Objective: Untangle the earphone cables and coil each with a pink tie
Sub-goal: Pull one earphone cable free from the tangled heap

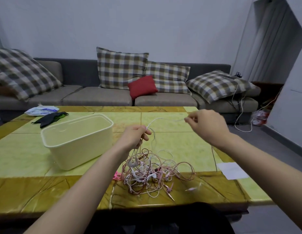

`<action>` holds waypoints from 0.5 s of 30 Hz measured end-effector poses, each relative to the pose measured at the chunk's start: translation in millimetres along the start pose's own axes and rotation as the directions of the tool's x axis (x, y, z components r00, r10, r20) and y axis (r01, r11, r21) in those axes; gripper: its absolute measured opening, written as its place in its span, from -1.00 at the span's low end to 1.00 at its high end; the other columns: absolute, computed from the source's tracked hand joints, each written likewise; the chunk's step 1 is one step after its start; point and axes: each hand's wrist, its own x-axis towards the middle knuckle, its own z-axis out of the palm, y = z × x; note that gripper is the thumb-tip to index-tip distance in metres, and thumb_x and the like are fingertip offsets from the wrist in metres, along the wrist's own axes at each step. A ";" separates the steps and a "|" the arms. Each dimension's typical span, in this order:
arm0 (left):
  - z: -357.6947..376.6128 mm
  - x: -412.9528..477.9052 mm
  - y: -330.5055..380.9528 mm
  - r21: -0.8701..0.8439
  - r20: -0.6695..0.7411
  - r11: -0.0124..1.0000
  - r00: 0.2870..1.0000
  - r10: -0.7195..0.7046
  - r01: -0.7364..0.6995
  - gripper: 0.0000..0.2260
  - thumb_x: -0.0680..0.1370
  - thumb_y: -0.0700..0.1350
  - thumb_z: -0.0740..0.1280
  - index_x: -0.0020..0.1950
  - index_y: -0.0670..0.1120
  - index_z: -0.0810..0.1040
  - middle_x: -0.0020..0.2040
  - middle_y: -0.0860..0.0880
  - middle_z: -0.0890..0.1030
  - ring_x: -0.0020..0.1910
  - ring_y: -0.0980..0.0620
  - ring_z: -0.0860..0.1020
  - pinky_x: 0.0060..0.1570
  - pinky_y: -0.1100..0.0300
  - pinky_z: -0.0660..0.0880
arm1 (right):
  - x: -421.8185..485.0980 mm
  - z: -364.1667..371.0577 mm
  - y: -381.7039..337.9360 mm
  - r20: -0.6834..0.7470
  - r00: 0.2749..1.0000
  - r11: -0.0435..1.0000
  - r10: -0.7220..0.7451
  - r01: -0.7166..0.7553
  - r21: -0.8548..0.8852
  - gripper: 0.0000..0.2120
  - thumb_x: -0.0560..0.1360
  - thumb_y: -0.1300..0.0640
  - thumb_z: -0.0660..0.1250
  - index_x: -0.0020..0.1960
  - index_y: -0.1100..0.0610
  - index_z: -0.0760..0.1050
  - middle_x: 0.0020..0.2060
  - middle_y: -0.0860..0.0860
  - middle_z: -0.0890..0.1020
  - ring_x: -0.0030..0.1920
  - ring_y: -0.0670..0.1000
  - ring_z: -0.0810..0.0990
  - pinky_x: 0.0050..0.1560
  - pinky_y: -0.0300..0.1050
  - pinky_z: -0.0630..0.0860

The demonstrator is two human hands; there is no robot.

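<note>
While L grip holds cables, R grip pinches white strand.

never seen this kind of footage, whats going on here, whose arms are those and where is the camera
There is no machine here. One camera sits on a person's head, looking forward and down, so the two bare arms are the wearer's own. The left hand grips a white cable above a tangle of earphone cables, pink and white, lying on the green and yellow table. The right hand pinches the same white cable further along, so it spans between the hands. Near the tangle are what look like pink ties, a cream tub and a white paper.
</note>
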 end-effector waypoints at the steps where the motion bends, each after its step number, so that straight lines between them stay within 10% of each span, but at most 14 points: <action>1: 3.7 1.9 1.7 0.001 0.004 1.000 1.000 0.001 -0.001 -0.73 0.64 -0.15 0.10 -0.13 -0.13 0.54 -0.26 -0.03 0.56 -0.48 0.11 0.30 -0.54 0.38 0.21 | 5.6 -4.8 2.6 -0.061 0.998 1.000 0.004 -0.005 -0.013 -0.70 0.58 -0.05 0.19 0.01 0.08 0.63 -0.16 0.05 0.68 -0.13 0.09 0.60 -0.26 -0.11 0.43; 5: 17.0 10.3 3.7 0.095 -0.024 0.995 0.999 0.043 -0.041 -0.74 0.63 -0.13 0.12 -0.11 -0.09 0.58 -0.07 -0.02 0.62 -0.45 0.10 0.40 -0.45 0.30 0.28 | 17.6 -18.7 4.3 -0.186 0.982 0.999 -0.032 0.032 -0.002 -0.72 0.59 -0.02 0.19 -0.02 0.10 0.62 -0.19 0.05 0.66 -0.16 0.09 0.59 -0.29 -0.12 0.36; 10: 23.7 13.1 -3.0 0.276 -0.011 0.958 0.997 0.077 -0.071 -0.70 0.63 -0.12 0.12 -0.18 -0.10 0.58 -0.21 -0.03 0.58 -0.37 0.06 0.41 -0.38 0.24 0.34 | 5.3 7.4 7.0 0.258 0.964 0.984 0.056 -0.008 -0.180 -0.69 0.60 0.00 0.16 0.17 0.15 0.54 0.03 0.10 0.60 0.00 0.13 0.55 -0.07 -0.06 0.51; 15: 26.6 13.2 -15.2 0.544 0.033 0.826 0.987 0.158 -0.150 -0.71 0.64 -0.09 0.12 -0.11 -0.11 0.60 -0.16 -0.11 0.61 -0.25 -0.05 0.51 -0.31 0.24 0.40 | -16.6 34.8 -20.6 0.409 0.908 0.958 -0.086 -0.037 0.283 -0.51 0.59 0.10 0.21 0.46 0.16 0.18 0.38 0.12 0.35 0.36 0.09 0.34 0.30 -0.09 0.28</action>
